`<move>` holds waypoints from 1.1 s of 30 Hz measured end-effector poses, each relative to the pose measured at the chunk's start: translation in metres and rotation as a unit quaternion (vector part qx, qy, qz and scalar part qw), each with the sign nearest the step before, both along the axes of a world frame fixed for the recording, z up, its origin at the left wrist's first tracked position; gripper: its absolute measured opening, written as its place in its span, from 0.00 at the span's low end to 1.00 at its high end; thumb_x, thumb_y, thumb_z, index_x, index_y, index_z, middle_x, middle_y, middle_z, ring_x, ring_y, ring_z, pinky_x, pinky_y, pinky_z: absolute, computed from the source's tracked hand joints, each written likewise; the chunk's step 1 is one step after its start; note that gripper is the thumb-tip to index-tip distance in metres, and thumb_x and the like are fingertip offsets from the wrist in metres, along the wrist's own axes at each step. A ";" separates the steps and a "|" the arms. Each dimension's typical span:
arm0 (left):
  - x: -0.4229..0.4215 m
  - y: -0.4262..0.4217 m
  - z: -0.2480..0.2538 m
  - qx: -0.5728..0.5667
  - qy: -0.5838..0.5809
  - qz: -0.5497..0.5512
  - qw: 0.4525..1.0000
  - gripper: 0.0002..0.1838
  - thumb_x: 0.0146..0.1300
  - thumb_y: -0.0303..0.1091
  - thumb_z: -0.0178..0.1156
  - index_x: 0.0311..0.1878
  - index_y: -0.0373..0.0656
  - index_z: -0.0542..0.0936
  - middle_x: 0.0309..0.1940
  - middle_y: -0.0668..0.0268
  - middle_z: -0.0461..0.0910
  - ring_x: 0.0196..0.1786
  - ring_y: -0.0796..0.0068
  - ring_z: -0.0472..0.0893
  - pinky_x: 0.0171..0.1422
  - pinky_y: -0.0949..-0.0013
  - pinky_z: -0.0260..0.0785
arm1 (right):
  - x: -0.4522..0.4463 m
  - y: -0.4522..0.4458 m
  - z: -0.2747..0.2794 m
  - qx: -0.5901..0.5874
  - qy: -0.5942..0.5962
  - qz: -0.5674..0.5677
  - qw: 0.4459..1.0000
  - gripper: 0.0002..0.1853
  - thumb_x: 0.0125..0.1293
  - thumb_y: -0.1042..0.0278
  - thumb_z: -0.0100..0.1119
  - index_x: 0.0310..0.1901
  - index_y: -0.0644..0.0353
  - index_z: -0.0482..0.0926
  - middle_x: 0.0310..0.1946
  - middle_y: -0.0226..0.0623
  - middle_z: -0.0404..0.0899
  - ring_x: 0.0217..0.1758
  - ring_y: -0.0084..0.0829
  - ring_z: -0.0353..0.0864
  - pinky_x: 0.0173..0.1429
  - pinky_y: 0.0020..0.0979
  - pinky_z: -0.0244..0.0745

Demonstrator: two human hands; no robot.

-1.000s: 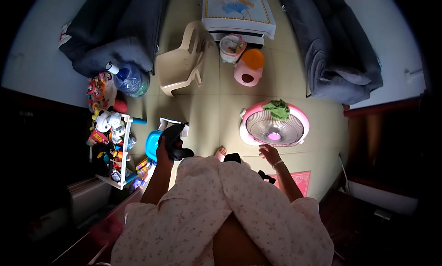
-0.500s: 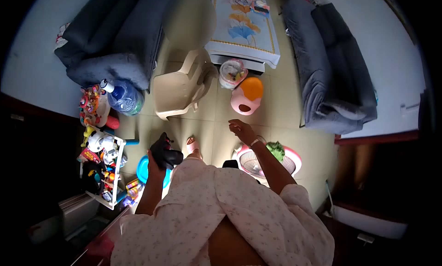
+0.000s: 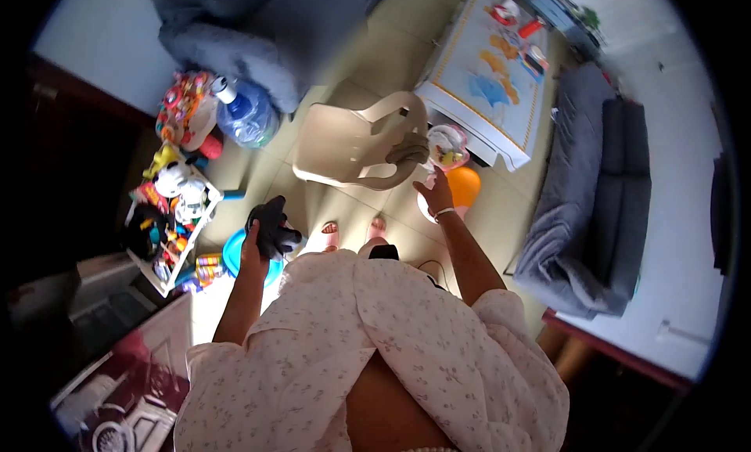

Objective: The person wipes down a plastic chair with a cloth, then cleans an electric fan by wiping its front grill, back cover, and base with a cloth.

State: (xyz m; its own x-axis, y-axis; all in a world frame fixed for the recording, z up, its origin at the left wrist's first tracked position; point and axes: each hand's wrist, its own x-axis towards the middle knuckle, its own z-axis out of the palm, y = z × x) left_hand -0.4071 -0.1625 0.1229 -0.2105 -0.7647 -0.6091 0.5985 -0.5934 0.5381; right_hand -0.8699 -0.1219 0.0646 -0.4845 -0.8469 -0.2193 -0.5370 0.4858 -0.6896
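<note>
My left hand (image 3: pixel 251 247) is clamped on a black item (image 3: pixel 273 226), gripped at its lower left side; the bulk projects above and to the right of my fingers. In view, the item partly overlaps a blue basin (image 3: pixel 233 253). My right hand (image 3: pixel 435 196), fingers apart, is near a beige chair (image 3: pixel 332 139) and an orange-topped stool (image 3: pixel 464 187); contact cannot be determined.

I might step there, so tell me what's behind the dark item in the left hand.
Behind the dark item, parts of a blue basin and the floor show. The item, left hand and forearm cover the rest, which cannot be seen.
</note>
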 end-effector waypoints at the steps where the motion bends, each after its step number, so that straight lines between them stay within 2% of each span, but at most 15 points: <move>1: 0.005 0.006 -0.004 -0.023 -0.007 0.017 1.000 0.25 0.70 0.42 0.53 0.63 0.34 0.68 0.54 0.55 0.77 0.56 0.63 0.78 0.65 0.63 0.67 | -0.008 -0.010 -0.011 -0.019 0.037 0.020 0.999 0.49 0.51 0.53 0.73 0.69 0.66 0.56 0.65 0.55 0.63 0.69 0.47 0.64 0.71 0.38 0.60; 6: -0.006 0.043 0.016 -0.070 0.076 0.088 0.991 0.28 0.73 0.47 0.48 0.68 0.38 0.64 0.62 0.58 0.72 0.65 0.63 0.71 0.71 0.60 0.60 | -0.041 -0.063 -0.050 -0.019 -0.012 0.054 0.998 0.59 0.48 0.60 0.77 0.72 0.72 0.44 0.66 0.57 0.63 0.69 0.45 0.64 0.70 0.34 0.61; 8: -0.025 0.053 0.023 -0.083 0.103 0.139 0.981 0.34 0.72 0.55 0.44 0.73 0.43 0.56 0.70 0.60 0.62 0.72 0.62 0.62 0.76 0.55 0.52 | -0.044 -0.085 -0.039 0.035 -0.106 0.016 0.994 0.56 0.47 0.59 0.77 0.69 0.74 0.50 0.63 0.55 0.66 0.64 0.41 0.70 0.65 0.33 0.67; 9: -0.036 0.059 0.024 -0.087 0.112 0.171 0.975 0.35 0.71 0.56 0.42 0.73 0.43 0.56 0.71 0.60 0.62 0.72 0.62 0.62 0.76 0.54 0.50 | -0.101 -0.096 -0.160 -0.037 -0.084 0.017 0.996 0.44 0.47 0.60 0.77 0.64 0.65 0.63 0.52 0.45 0.76 0.51 0.36 0.77 0.52 0.34 0.77; 11: -0.058 0.066 0.033 -0.099 0.150 0.232 0.956 0.36 0.71 0.59 0.39 0.73 0.44 0.56 0.71 0.60 0.61 0.73 0.60 0.60 0.77 0.52 0.48 | -0.081 -0.112 -0.115 0.128 -0.250 -0.036 0.959 0.28 0.49 0.63 0.74 0.52 0.47 0.73 0.31 0.29 0.76 0.28 0.22 0.73 0.28 0.29 0.74; 12: -0.071 0.066 0.045 -0.109 0.182 0.257 0.943 0.36 0.71 0.59 0.39 0.73 0.45 0.56 0.71 0.60 0.61 0.73 0.60 0.60 0.77 0.51 0.47 | -0.067 -0.122 -0.088 0.212 -0.309 -0.044 0.926 0.29 0.49 0.62 0.74 0.54 0.51 0.74 0.34 0.31 0.79 0.31 0.25 0.75 0.31 0.30 0.75; 14: -0.096 0.068 0.064 -0.155 0.179 0.287 0.928 0.36 0.70 0.60 0.40 0.73 0.44 0.58 0.70 0.60 0.62 0.73 0.59 0.61 0.77 0.51 0.47 | -0.108 -0.131 -0.172 0.000 -0.272 0.131 0.953 0.31 0.49 0.60 0.73 0.56 0.57 0.74 0.39 0.33 0.81 0.37 0.31 0.79 0.37 0.34 0.77; 15: -0.104 0.074 0.065 -0.137 0.176 0.307 0.925 0.37 0.70 0.62 0.40 0.73 0.45 0.58 0.70 0.60 0.63 0.72 0.59 0.61 0.77 0.51 0.47 | -0.111 -0.136 -0.171 0.009 -0.272 0.153 0.950 0.31 0.49 0.60 0.73 0.56 0.57 0.74 0.39 0.33 0.81 0.37 0.31 0.79 0.37 0.34 0.77; 17: -0.115 0.091 0.063 -0.123 0.170 0.350 0.913 0.38 0.69 0.63 0.40 0.73 0.45 0.58 0.70 0.60 0.63 0.72 0.59 0.62 0.77 0.51 0.48 | -0.110 -0.152 -0.166 0.027 0.028 0.132 0.991 0.35 0.48 0.59 0.71 0.58 0.62 0.73 0.44 0.35 0.81 0.44 0.37 0.81 0.44 0.37 0.77; 20: -0.131 0.124 0.063 -0.103 0.143 0.371 0.912 0.38 0.67 0.60 0.50 0.71 0.43 0.59 0.67 0.61 0.67 0.68 0.63 0.68 0.73 0.54 0.57 | -0.112 -0.187 -0.108 0.024 -0.238 0.087 0.967 0.36 0.48 0.60 0.70 0.61 0.63 0.70 0.52 0.42 0.78 0.46 0.45 0.80 0.43 0.47 0.78; 22: -0.139 0.145 0.059 -0.099 -0.023 0.346 0.933 0.34 0.64 0.50 0.61 0.67 0.41 0.65 0.61 0.63 0.72 0.64 0.67 0.72 0.69 0.58 0.63 | -0.129 -0.225 -0.090 0.100 -0.192 0.070 0.974 0.35 0.50 0.62 0.70 0.60 0.62 0.71 0.55 0.45 0.75 0.46 0.46 0.80 0.37 0.47 0.80; 23: -0.143 0.149 0.064 -0.073 0.007 0.387 0.919 0.30 0.60 0.39 0.67 0.62 0.39 0.70 0.56 0.63 0.76 0.59 0.69 0.75 0.65 0.62 0.68 | -0.168 -0.259 -0.128 0.073 -0.119 0.132 0.981 0.33 0.50 0.63 0.70 0.60 0.61 0.72 0.53 0.44 0.76 0.44 0.45 0.80 0.34 0.45 0.80; 26: -0.148 0.178 0.059 -0.022 -0.039 0.414 0.909 0.27 0.59 0.37 0.68 0.59 0.37 0.73 0.52 0.62 0.78 0.57 0.68 0.77 0.64 0.64 0.69 | -0.217 -0.318 -0.158 0.022 -0.016 0.225 0.974 0.31 0.50 0.64 0.70 0.58 0.58 0.73 0.49 0.43 0.79 0.39 0.43 0.82 0.31 0.44 0.80; 29: -0.153 0.216 0.028 0.036 -0.036 0.481 0.875 0.23 0.58 0.33 0.68 0.55 0.36 0.76 0.48 0.61 0.81 0.52 0.67 0.81 0.60 0.65 0.73 | -0.173 -0.312 -0.092 0.148 -0.180 0.112 0.966 0.26 0.48 0.70 0.70 0.52 0.59 0.76 0.41 0.38 0.82 0.39 0.38 0.82 0.28 0.43 0.76; 33: -0.156 0.253 0.004 0.079 -0.023 0.547 0.833 0.20 0.57 0.30 0.67 0.52 0.36 0.78 0.46 0.59 0.82 0.48 0.66 0.83 0.56 0.65 0.76 | -0.130 -0.307 -0.079 0.164 -0.278 0.076 0.944 0.32 0.46 0.69 0.70 0.57 0.48 0.71 0.48 0.34 0.78 0.38 0.35 0.80 0.25 0.34 0.70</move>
